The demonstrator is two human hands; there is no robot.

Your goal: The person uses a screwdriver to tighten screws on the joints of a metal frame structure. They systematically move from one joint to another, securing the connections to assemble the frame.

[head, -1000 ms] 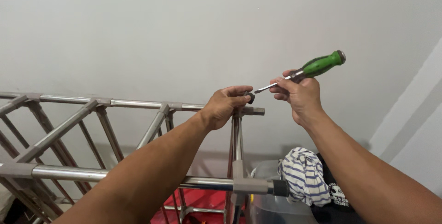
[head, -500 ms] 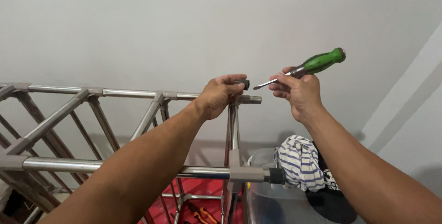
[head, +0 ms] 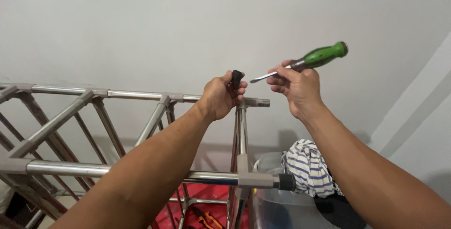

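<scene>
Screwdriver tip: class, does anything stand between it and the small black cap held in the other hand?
Nothing visible does. The screwdriver in the right hand points across open air at the black cap pinched in the left hand, above the metal rack.

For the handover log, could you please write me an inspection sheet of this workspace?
Surface: nothing seen; work is at a metal tube rack.
Job's things: small black end cap; green-handled screwdriver; far rail end open, near rail end capped.
Clutter: striped cloth on a clear plastic bin; red item below.
Grips: left hand pinches the cap; right hand holds the screwdriver.
Cables: nothing seen.
Surroundings: plain white wall.
</scene>
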